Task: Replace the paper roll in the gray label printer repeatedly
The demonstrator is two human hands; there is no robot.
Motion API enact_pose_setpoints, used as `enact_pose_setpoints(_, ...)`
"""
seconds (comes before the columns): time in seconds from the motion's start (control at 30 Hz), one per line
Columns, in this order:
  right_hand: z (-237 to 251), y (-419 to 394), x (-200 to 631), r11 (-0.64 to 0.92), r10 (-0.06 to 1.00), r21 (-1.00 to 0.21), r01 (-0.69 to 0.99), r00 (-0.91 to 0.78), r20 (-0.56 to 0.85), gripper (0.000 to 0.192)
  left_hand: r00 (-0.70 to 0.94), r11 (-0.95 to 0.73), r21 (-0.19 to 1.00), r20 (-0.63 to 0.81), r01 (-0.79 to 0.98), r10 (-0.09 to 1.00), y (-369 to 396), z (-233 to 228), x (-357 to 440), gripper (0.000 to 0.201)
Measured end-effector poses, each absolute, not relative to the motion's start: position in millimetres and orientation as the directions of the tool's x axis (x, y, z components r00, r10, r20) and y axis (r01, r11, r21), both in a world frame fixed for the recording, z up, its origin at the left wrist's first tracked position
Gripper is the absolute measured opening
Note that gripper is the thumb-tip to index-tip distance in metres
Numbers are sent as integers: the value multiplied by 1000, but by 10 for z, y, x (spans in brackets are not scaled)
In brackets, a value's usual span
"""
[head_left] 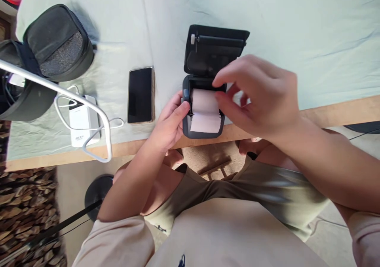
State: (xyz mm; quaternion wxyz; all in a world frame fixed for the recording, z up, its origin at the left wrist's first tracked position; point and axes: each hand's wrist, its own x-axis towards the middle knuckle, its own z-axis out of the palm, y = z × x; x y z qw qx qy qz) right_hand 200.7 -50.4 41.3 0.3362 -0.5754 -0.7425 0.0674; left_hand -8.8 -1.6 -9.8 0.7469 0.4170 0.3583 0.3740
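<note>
The left hand (pixel 172 121) is closed around the left side of a small black printer (pixel 186 125), its thumb pressed on the near-left rim of the open body and its fingers wrapped against the outer side, mostly out of sight. The right hand (pixel 214 89) hovers over the printer's right side, partly open: the thumb and index finger are bent toward each other with a small gap between their tips, and the other fingers are curled behind them. Nothing shows between those two tips. The thumb tip overlaps the right end of the white paper roll (pixel 205 100), but whether it touches the paper cannot be told.

The printer stands at the near edge of the counter (pixel 297 29), in front of the person's lap. Its lid (pixel 204 61) is swung up toward the far side, with a dark roller (pixel 219 41) across its inner face and a white knob (pixel 192 39) at the roller's left end. The roll sits in the body, and its ragged-edged loose end (pixel 205 124) lies toward the near side.

To the left of the printer, apart from it, a phone (pixel 140 95) lies with its screen dark. Farther left are a white box-shaped device (pixel 81 122) with a white cable (pixel 114 126) and an unzipped black case (pixel 56 37).
</note>
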Motion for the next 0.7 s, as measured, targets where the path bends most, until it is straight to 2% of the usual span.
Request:
enact_pose_setpoints(0.1, 427, -510, 1976, 214, 966, -329, 920, -149, 213, 29, 485, 349, 895, -182, -279, 855, -24, -128, -81, 43)
enact_pose_setpoints(0.17, 416, -493, 1967, 204, 973, -258, 944, -167, 158, 33, 489, 311, 914, -153, -259, 859, -25, -149, -82, 49)
enact_pose_setpoints(0.27, 420, -458, 1960, 163, 987, -262, 951, -154, 54, 35, 507, 258, 951, -141, -168, 850, -16, -173, -101, 59)
enact_pose_setpoints(0.37, 446, -430, 1943, 125, 986, -295, 947, -151, -68, 36, 537, 229, 966, -131, -120, 834, -7, -180, -128, 60)
enact_pose_setpoints(0.47, 470, -439, 1936, 140, 984, -326, 935, -168, -59, 39, 509, 253, 955, -144, -152, 849, -12, -166, -134, 56)
enact_pose_setpoints(0.53, 494, -465, 1966, 141, 989, -431, 891, -150, 13, 45, 484, 286, 941, -167, -182, 859, -17, -151, -120, 56)
enact_pose_setpoints(0.57, 509, -477, 1997, 138, 990, -524, 841, -131, 50, 46, 475, 299, 934, -178, -193, 862, -18, -146, -110, 56)
enact_pose_setpoints(0.63, 541, -477, 2087, 132, 991, -744, 655, -72, 113, 43, 451, 315, 925, -193, -213, 871, -13, -140, -95, 56)
enact_pose_setpoints(0.7, 562, -432, 2188, 115, 988, -905, 409, 44, 146, 40, 429, 332, 914, -209, -234, 879, 0, -143, -90, 51)
